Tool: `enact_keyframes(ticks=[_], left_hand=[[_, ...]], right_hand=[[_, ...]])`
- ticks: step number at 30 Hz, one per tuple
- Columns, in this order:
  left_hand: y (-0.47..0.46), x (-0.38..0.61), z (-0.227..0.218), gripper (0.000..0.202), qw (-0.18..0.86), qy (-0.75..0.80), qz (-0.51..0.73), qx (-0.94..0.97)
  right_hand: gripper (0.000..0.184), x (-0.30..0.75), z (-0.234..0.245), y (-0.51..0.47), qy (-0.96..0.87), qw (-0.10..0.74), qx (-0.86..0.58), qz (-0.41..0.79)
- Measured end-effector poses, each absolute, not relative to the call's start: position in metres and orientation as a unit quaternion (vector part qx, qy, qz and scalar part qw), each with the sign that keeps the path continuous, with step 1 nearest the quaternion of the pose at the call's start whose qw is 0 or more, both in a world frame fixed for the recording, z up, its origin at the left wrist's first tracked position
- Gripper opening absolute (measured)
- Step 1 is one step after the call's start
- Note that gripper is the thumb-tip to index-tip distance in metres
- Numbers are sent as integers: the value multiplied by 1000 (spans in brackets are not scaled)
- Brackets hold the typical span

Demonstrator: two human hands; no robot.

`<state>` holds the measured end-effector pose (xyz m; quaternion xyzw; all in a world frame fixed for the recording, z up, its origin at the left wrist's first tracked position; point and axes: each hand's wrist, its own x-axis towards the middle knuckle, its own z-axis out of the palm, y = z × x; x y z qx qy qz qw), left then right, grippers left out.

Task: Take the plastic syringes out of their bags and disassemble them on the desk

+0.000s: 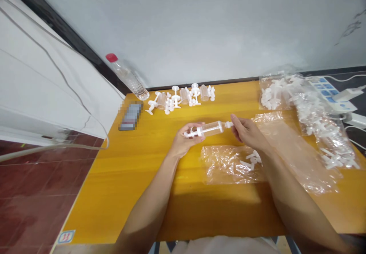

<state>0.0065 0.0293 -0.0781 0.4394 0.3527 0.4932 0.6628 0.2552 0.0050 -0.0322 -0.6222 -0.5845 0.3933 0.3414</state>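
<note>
A clear plastic syringe [212, 128] with a white plunger lies level in the air between my hands, above the middle of the table. My left hand [184, 137] is closed around its plunger end and white collar. At the other end, my right hand [243, 130] pinches the narrow white tip. Just below the syringe lies a clear plastic bag [221, 166] with a few white plastic pieces [252, 160] in it. Behind, near the wall, sit groups of parts: white plungers [175, 97], clear barrels [204, 92] and small white tips [211, 92].
A water bottle [128, 79] with a red cap leans at the back left, near a blurred phone [131, 116]. On the right are a flat clear bag [294, 147], bags full of white parts [317, 113], and a power strip [347, 95] with cables. The wooden table's [114, 193] left edge drops to red floor.
</note>
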Motion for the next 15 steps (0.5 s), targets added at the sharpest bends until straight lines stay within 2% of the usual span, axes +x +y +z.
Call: enact_keyframes(ticks=[4,6,8,10,13,15], left_hand=[[34,5,-76,42,670,410,488,380],[39,4,-76,43,681,451,480,320],[42,3,-76,44,682,460,486,294],[43,4,-78,46,680,450,498,295],[40,8,-82,52,679,439,502,308],[38,9,-85,54,676,441,499,315]], right_hand=[[60,263,-32,3,-574,353,-634,379],[51,270,-24,7,-577,366,-628,371],[38,277,-11,23,-590,344,-641,351],[28,284,4,57,-614,292,-673,291],[16,293,18,132,-657,185,-718,140],[11,297,15,183,-661,107,-731,130]])
